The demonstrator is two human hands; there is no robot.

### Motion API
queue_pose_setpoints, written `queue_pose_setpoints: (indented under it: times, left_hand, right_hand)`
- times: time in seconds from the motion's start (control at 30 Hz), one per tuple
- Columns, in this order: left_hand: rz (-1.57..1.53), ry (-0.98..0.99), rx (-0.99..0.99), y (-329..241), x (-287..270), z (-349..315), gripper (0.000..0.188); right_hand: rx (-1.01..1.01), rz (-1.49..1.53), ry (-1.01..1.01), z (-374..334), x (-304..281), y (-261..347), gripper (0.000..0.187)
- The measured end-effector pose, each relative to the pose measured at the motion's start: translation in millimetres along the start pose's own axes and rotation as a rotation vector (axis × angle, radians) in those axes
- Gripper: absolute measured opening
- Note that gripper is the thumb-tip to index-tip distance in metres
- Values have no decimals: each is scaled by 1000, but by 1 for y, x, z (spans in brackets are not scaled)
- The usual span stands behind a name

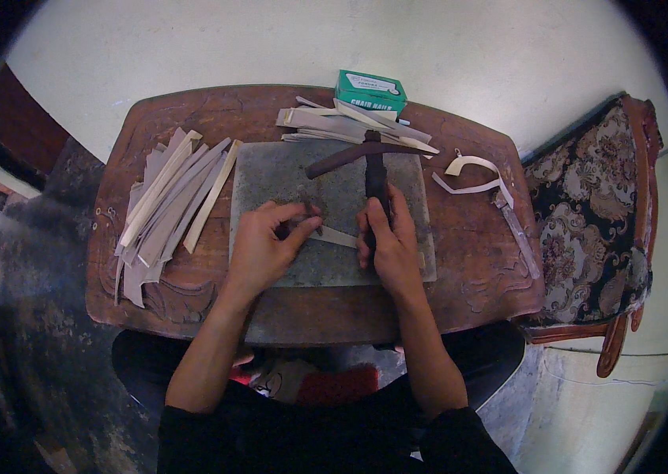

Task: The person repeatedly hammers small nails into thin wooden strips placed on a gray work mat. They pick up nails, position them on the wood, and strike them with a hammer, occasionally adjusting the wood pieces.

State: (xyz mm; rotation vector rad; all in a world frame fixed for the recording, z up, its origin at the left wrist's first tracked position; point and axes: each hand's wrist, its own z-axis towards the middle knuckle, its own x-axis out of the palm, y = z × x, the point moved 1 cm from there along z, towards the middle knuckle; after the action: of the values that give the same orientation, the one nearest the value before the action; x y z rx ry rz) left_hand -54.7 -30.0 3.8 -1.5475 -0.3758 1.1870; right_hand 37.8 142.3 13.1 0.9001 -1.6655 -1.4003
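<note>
My right hand (391,241) grips a hammer (377,174) by its dark wrapped handle, with the dark head up at the far end, above the grey slab (271,170). To its left, my left hand (267,245) has thumb and fingers pinched together low over the slab. Something small and dark shows at those fingertips, too unclear to name. A narrow pale strip (337,236) runs across the slab from the left fingertips toward the right hand. Its right part is partly hidden behind that hand.
Grey and cream strips (172,197) are heaped on the wooden table (460,292) at left. More strips (334,125) lie beyond the slab, before a green box (371,91). At right are a curled cream strip (472,164), a narrow greyish object (517,237) and a patterned upholstered chair (587,221).
</note>
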Motion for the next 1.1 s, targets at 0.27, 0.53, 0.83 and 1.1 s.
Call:
queue_pose_setpoints:
  times: [0.27, 0.53, 0.83, 1.1]
  left_hand:
    - [-49, -99, 211, 3, 8, 1, 21]
    - [184, -104, 388, -6, 9, 0, 16]
    - [258, -143, 455, -5, 11, -2, 17]
    - [195, -141, 460, -9, 11, -2, 19]
  right_hand:
    - [7, -9, -5, 1, -2, -3, 47]
    - [-30, -64, -48, -12, -21, 36, 40]
    - [-504, -847, 43, -41, -23, 110, 40]
    - [-553, -855, 99, -45, -18, 111, 41]
